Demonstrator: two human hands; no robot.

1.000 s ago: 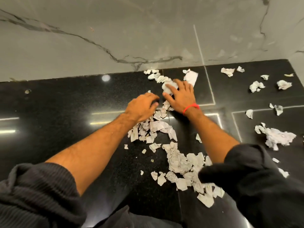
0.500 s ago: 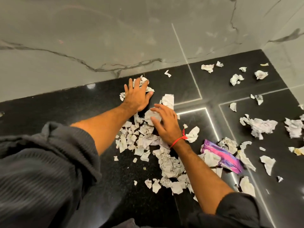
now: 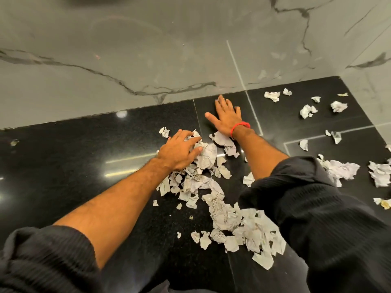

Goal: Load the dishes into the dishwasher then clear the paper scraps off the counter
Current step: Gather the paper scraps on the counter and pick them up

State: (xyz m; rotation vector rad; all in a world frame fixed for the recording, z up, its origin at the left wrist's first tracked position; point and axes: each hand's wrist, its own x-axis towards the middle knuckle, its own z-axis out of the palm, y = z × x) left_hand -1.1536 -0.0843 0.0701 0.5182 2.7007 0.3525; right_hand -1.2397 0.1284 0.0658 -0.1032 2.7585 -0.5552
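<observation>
Torn white paper scraps (image 3: 213,187) lie in a loose trail down the middle of the black counter (image 3: 84,149). My left hand (image 3: 179,152) rests on the top of this heap, its fingers curved over a crumpled wad (image 3: 206,154). My right hand (image 3: 226,117), with a red band at the wrist, lies flat with straight fingers on the counter close to the marble wall (image 3: 148,60). A larger heap of scraps (image 3: 251,233) sits nearer to me, partly under my right sleeve.
More crumpled scraps (image 3: 338,170) are scattered over the counter's right side, up to the back corner (image 3: 273,95). The marble wall also rises along the right edge. A small bit of debris (image 3: 14,142) lies at far left.
My right hand has moved from the middle of the heap out to the back edge by the wall. My left hand has drawn back from the wall onto the heap.
</observation>
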